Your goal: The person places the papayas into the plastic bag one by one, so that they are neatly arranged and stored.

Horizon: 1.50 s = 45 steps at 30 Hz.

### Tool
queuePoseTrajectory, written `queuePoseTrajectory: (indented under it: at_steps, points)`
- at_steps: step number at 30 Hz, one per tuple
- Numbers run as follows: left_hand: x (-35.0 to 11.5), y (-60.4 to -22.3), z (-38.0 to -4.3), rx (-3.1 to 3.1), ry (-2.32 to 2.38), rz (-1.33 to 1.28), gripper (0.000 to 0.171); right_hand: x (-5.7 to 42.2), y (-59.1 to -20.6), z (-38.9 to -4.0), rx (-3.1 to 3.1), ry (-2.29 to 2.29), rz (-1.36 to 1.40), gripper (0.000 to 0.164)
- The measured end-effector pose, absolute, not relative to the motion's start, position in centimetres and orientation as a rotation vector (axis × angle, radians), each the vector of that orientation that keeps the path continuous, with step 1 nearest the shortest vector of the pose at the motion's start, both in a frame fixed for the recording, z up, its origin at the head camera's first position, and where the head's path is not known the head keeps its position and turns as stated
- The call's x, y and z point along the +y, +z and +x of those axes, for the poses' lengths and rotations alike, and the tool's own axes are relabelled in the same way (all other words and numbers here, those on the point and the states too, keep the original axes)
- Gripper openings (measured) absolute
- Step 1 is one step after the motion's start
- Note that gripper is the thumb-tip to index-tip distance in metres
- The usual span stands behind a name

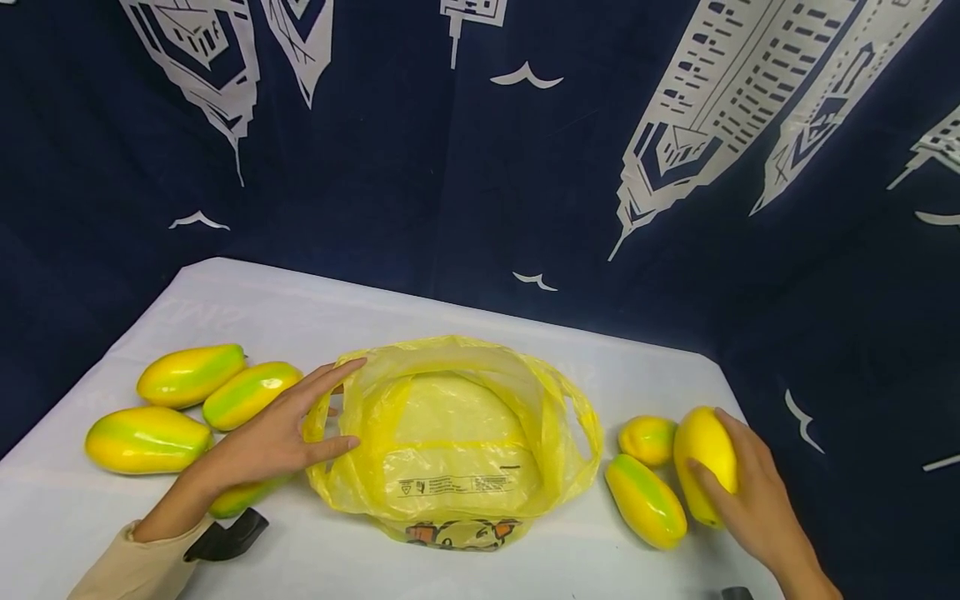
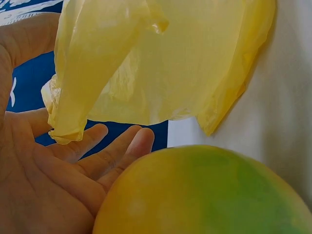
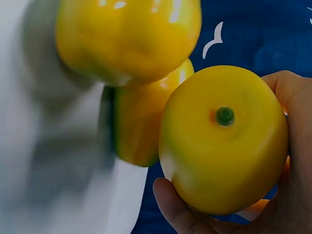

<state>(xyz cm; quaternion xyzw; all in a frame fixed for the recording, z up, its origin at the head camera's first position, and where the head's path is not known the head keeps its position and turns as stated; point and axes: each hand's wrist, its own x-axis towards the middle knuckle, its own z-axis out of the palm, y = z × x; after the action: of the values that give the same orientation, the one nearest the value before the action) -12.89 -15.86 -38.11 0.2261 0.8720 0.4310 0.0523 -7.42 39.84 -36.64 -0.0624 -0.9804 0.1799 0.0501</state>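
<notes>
A thin yellow plastic bag stands with its mouth wide open, printed text showing inside. My left hand is at its left side, fingers spread and straight around the left handle. In the left wrist view that handle hangs between thumb and fingers, with a papaya close below the palm. To the right of the bag, my right hand grips a yellow papaya, thumb on one side and fingers on the other. Its green stem end faces the right wrist camera.
Two more papayas, one small and one longer, lie beside the held one. Several papayas lie left of the bag, one partly under my left forearm. The white table ends at a dark blue patterned curtain.
</notes>
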Motion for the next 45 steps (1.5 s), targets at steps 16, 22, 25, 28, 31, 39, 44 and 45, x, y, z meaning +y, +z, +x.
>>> queuePoseTrajectory:
  at_steps: [16,22,25,28,31,39,44,45]
  points:
    - [-15.8,-38.1,-12.9,2.648,1.317,0.69,0.087,36.2,-33.7,-7.9,-2.912,0.551,0.017,0.082]
    - [-15.7,-38.1,-12.9,2.659,1.304,0.685,0.087,34.9,-32.5,-8.2,-2.893,0.541,0.071,0.084]
    - [-15.7,-38.1,-12.9,2.662,1.3,0.677,0.087,34.3,-31.9,-8.4,-2.868,0.54,0.134,0.084]
    - [-15.8,-38.2,-12.8,2.659,1.306,0.68,0.087,33.7,-31.3,-8.5,-2.854,0.539,0.194,0.085]
    - [-15.8,-38.2,-12.8,2.654,1.313,0.691,0.087,33.0,-30.8,-8.7,-2.842,0.533,0.239,0.086]
    - [-15.8,-38.4,-12.8,2.65,1.319,0.704,0.087,30.8,-29.8,-9.6,-2.846,0.538,0.316,0.088]
    - [-15.8,-38.4,-12.8,2.652,1.309,0.694,0.088,29.2,-29.6,-10.1,-2.846,0.505,0.409,0.087]
    - [-15.8,-38.4,-12.8,2.65,1.31,0.693,0.088,28.9,-29.5,-10.3,-2.839,0.501,0.436,0.087]
